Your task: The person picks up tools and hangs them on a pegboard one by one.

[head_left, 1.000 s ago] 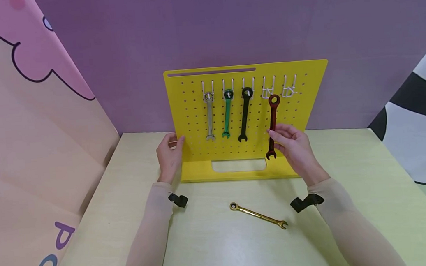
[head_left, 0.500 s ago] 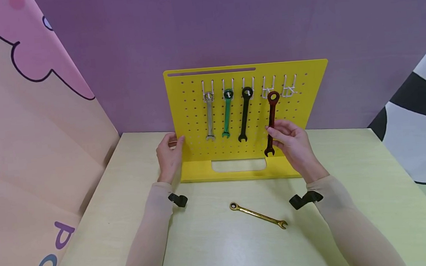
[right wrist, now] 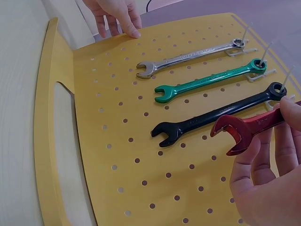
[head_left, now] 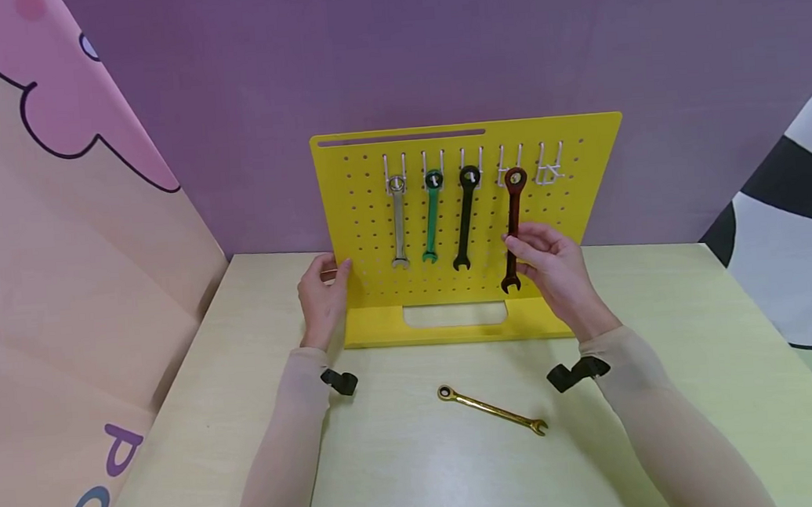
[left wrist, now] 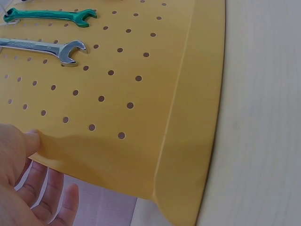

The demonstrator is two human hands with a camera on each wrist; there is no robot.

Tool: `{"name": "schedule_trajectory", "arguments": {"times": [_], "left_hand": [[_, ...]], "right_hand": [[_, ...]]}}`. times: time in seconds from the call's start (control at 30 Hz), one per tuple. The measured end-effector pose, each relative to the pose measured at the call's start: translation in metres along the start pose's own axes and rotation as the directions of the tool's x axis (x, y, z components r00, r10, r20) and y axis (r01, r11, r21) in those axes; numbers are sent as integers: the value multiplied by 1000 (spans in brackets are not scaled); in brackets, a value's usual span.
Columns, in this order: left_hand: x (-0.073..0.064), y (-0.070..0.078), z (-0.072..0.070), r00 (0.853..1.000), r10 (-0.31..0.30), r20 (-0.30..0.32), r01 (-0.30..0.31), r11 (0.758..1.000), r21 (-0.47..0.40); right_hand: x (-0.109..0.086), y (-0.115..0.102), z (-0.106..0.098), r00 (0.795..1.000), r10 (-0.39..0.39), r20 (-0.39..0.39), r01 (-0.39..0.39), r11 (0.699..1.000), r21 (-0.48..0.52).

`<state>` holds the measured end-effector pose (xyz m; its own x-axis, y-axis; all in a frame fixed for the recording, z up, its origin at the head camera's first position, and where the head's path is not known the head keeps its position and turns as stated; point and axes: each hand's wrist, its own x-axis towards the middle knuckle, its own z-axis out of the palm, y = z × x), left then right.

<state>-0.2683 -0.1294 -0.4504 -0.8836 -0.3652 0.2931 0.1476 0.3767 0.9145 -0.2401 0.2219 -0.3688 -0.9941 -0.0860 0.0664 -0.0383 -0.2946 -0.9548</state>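
My right hand (head_left: 555, 266) pinches a dark red combination wrench (head_left: 513, 207) by its shank, between thumb and fingers. The wrench's ring end is up at the fourth hook of the yellow pegboard (head_left: 380, 287); whether the hook bears it I cannot tell. In the right wrist view its red open jaw (right wrist: 237, 134) points away from the hand. My left hand (head_left: 324, 298) holds the board's left edge, thumb (left wrist: 32, 141) on the front and fingers behind. A silver wrench (head_left: 399, 222), a green wrench (head_left: 432, 216) and a black wrench (head_left: 467, 218) hang on the hooks to the left.
A gold wrench (head_left: 491, 410) lies on the pale table (head_left: 407, 473) in front of the board. At the right, a bare white hook (head_left: 549, 165) sticks out from the board. A purple backdrop (head_left: 462, 45) stands close behind.
My right hand has raised the red wrench slightly and shifted it left, bringing its ring end onto the level of the fourth hook. The left hand stays on the board's edge.
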Motion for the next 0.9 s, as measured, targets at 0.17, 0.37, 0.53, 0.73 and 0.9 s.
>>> {"name": "schedule_trajectory", "arguments": {"times": [0.17, 0.37, 0.53, 0.73, 0.9], "left_hand": [[0, 0, -1, 1000, 5, -4, -5, 1000, 0], [0, 1, -1, 1000, 3, -3, -3, 1000, -3], [0, 0, -1, 1000, 1, 0, -1, 1000, -4], [1, -3, 0, 1000, 3, 1, -3, 1000, -6], [1, -2, 0, 1000, 8, 0, -8, 1000, -9]], "right_hand": [[3, 0, 0, 1000, 11, -7, -11, 1000, -10], [5, 2, 0, 1000, 20, -17, -20, 1000, 5], [7, 3, -1, 1000, 19, -19, -19, 1000, 16], [10, 5, 1, 999, 29, -29, -29, 999, 24], [13, 6, 3, 998, 37, -44, -36, 999, 23]]}}
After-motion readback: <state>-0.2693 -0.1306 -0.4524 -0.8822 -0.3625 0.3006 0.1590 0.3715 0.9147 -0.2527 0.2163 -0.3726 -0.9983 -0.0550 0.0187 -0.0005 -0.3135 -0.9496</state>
